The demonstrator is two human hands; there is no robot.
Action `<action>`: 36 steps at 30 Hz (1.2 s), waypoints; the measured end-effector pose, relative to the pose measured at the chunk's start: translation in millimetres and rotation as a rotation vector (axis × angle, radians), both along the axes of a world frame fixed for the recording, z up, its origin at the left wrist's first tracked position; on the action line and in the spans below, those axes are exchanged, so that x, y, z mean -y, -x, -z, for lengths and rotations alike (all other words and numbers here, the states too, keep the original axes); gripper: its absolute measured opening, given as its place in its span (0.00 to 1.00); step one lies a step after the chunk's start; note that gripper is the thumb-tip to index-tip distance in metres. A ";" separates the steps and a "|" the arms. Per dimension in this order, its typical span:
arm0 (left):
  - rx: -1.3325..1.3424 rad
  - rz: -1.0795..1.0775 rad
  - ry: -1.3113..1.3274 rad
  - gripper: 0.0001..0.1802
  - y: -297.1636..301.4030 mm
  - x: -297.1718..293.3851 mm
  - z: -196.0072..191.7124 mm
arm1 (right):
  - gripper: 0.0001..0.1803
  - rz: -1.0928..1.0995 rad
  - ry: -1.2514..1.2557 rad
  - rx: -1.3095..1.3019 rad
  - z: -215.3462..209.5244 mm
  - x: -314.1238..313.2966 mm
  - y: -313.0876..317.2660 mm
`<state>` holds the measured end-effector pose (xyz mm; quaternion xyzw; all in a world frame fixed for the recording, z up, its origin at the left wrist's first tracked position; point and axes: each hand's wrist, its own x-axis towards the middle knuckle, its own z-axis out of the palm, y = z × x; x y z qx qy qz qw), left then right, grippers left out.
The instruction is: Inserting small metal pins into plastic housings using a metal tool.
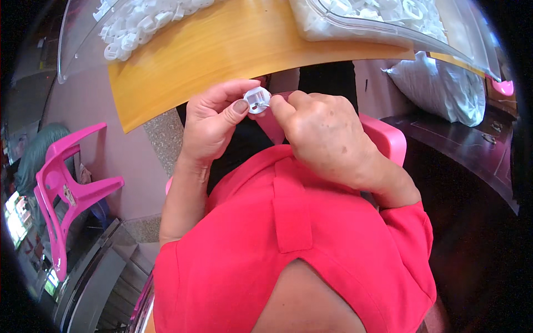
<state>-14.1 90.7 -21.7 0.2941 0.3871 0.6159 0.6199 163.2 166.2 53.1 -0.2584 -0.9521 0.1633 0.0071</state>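
Between the thumb and fingers of my left hand [214, 116] is a small round white plastic part [256, 99]. It has a squarish recess and a dark spot low on its face. My right hand [325, 130] is closed close against the part's right side, its thumb and forefinger pinched together. A thin pale sliver shows at those fingertips, too small to name. Both hands are above my lap, just in front of the wooden table's near edge.
On the yellow wooden table [222, 41] lie many white plastic parts [130, 39] at the left. A clear plastic bin [361, 30] of similar pieces stands at the right. A pink plastic chair [72, 183] is at the left, and a stuffed white sack [438, 86] is at the right.
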 end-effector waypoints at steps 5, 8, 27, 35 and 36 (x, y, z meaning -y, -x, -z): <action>-0.020 0.010 0.008 0.16 0.1 2.6 -1.3 | 0.11 -0.078 -0.066 -0.006 0.2 -0.5 -0.4; -0.047 0.004 0.023 0.15 -1.3 4.3 0.7 | 0.08 -0.123 -0.156 -0.051 4.2 0.0 2.2; 0.000 0.048 0.045 0.16 3.4 2.6 -4.2 | 0.08 -0.132 -0.169 -0.114 9.1 -5.6 2.7; 0.042 0.072 0.046 0.16 4.6 2.2 -6.6 | 0.08 -0.211 -0.195 -0.126 7.0 -11.2 0.1; 0.042 0.075 0.048 0.16 4.1 2.2 -6.5 | 0.08 -0.210 -0.213 -0.123 7.1 -10.3 -0.3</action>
